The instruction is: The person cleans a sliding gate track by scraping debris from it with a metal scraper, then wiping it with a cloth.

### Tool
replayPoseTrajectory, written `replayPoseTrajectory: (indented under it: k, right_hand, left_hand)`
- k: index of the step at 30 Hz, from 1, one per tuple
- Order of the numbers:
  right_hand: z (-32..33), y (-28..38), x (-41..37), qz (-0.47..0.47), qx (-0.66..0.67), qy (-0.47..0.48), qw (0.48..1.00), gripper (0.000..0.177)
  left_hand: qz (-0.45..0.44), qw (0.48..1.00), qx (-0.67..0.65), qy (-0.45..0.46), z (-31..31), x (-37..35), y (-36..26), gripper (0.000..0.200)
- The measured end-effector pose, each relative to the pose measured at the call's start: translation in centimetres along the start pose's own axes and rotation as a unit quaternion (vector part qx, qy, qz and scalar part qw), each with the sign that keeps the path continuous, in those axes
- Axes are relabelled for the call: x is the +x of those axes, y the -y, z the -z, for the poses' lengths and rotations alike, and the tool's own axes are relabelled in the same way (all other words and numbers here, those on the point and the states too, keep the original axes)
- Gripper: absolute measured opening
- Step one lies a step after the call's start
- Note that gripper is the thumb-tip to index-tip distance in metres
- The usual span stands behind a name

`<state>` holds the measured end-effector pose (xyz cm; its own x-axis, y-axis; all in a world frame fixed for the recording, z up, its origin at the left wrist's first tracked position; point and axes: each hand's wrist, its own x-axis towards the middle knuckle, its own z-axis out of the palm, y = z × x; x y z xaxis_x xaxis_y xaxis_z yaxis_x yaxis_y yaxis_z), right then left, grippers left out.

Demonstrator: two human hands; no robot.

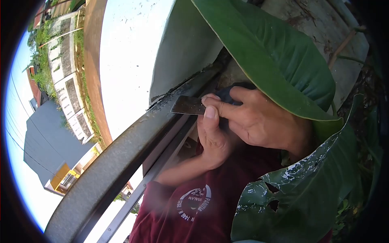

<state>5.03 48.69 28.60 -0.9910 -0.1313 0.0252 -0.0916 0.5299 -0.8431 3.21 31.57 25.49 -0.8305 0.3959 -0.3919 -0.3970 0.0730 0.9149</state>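
A flat, dark scraper blade (pixel 184 105) lies in front of me, its wide end touching or just over a grey metal rail. My right hand (pixel 259 117) is closed around its back part, thumb and index finger pinching it; any handle is hidden in the fist. From below, my left hand (pixel 212 141) holds the same blade, with its thumb on the near edge and fingers underneath. Along the joint between the rail (pixel 109 170) and a white wall (pixel 182 52) runs a rough, dark, crumbly line (pixel 178 87).
A large green leaf (pixel 279 52) hangs over my right wrist. Another leaf (pixel 300 194), torn and spotted white, covers my right side. Below the rail runs a thinner metal bar (pixel 133 198). Past the wall are a fence (pixel 67 77) and a grey-roofed house (pixel 48 141).
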Motion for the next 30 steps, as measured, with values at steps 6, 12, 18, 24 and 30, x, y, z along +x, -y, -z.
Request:
replayPoseTrajectory:
  k: [6,12,18,24,30]
  right_hand:
    - [-0.2,0.9,-0.2,-0.036,-0.040,0.005,0.999,0.044]
    - [-0.2,1.4,0.0,0.001,-0.049,-0.034,0.998,0.043]
    - [0.6,1.6,0.0,0.000,-0.072,0.005,0.997,0.046]
    - [1.0,2.5,-0.5,0.006,-0.071,-0.027,0.997,0.045]
    - [0.9,3.9,-0.9,0.002,-0.147,-0.054,0.988,0.043]
  left_hand:
    - [0.026,0.999,0.020,-0.028,-1.2,-0.4,-1.9,0.043]
    - [0.022,0.999,-0.006,-0.035,-1.3,-0.4,-2.2,0.044]
    - [0.017,0.996,0.083,-0.027,-0.7,-0.6,-2.9,0.044]
    - [0.022,0.998,0.043,-0.032,-1.4,-0.9,-4.3,0.041]
    - [0.042,0.998,-0.007,-0.049,-2.1,-1.7,-5.6,0.041]
